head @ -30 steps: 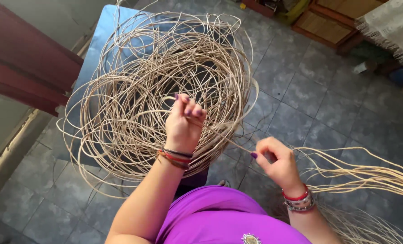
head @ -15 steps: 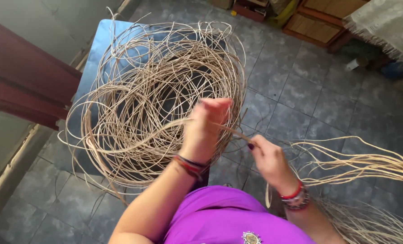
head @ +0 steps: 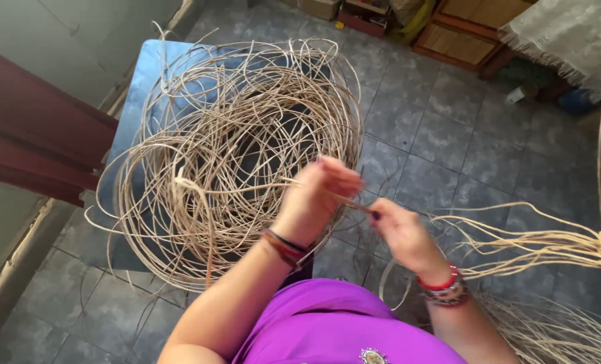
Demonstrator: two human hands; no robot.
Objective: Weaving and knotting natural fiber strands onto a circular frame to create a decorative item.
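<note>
Hands met over the coil of cane (head: 226, 162). One thin strand (head: 351, 201) ran sideways between them, left hand (head: 317, 199) and right hand (head: 398, 229) both pinching it, the left nearer the coil.

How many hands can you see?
2. The left hand is over the big tangle of cane, and the right hand is beside it, pinching a strand. None look hidden.
</note>
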